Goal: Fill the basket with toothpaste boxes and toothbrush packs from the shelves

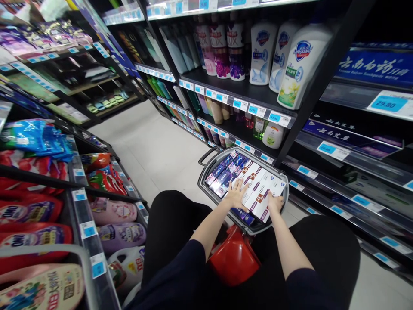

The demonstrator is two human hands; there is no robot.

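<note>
- White boxes (258, 191) with red-brown labels lie flat under both hands, packed side by side in the basket (206, 177).
- The left hand (237, 194) rests palm down on them, fingers spread and flat, gripping nothing.
- The right hand (275, 202) lies at the boxes' near right end, fingers bent over the edge; whether it pinches a box cannot be told.
- The boxes' long axes run from the person's near left up toward the far right, toward the shelves.
- Blue boxes (226, 172) fill the basket's left part, lying the same way.
- The grey basket sits on a red stool (234, 258) between the knees, its handle at the far left.
- White bottles (300, 64) stand on the rack (245, 92) to the right.
</note>
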